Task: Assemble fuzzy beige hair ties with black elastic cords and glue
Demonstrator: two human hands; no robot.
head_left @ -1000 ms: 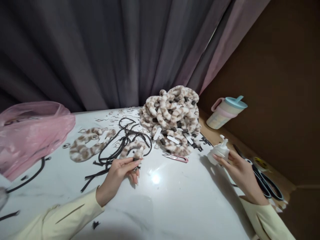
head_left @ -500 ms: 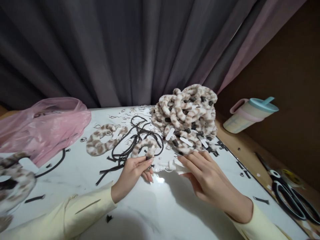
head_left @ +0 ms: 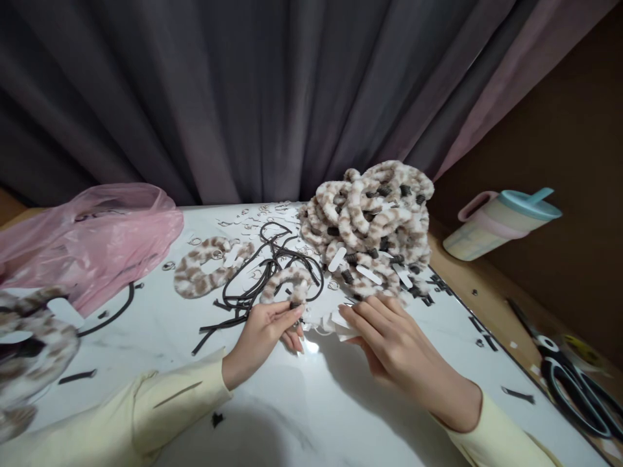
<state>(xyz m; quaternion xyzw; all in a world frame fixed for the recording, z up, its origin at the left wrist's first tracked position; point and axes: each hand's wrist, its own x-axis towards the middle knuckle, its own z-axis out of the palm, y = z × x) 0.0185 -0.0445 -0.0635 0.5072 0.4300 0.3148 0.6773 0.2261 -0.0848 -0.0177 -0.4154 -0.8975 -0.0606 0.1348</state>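
My left hand (head_left: 265,331) pinches the end of a furry leopard-print headband (head_left: 285,284) that curves over a tangle of black bands (head_left: 263,279) on the white table (head_left: 311,402). My right hand (head_left: 389,331) is closed on a small white glue bottle (head_left: 335,320), whose tip points left toward the headband end between the two hands. Just behind my right hand rises a big pile of finished furry headbands (head_left: 372,224) with white tags.
A pink plastic bag (head_left: 87,240) lies at the left, with another furry headband (head_left: 204,272) beside it and more furry pieces (head_left: 29,350) at the left edge. A lidded cup (head_left: 501,224) and black scissors (head_left: 574,389) lie on the brown ledge at the right. Small metal rings lie scattered at the back.
My right hand carried the white bottle from the right ledge to the middle, next to my left hand. The view has swung right; my left hand keeps its pinch.
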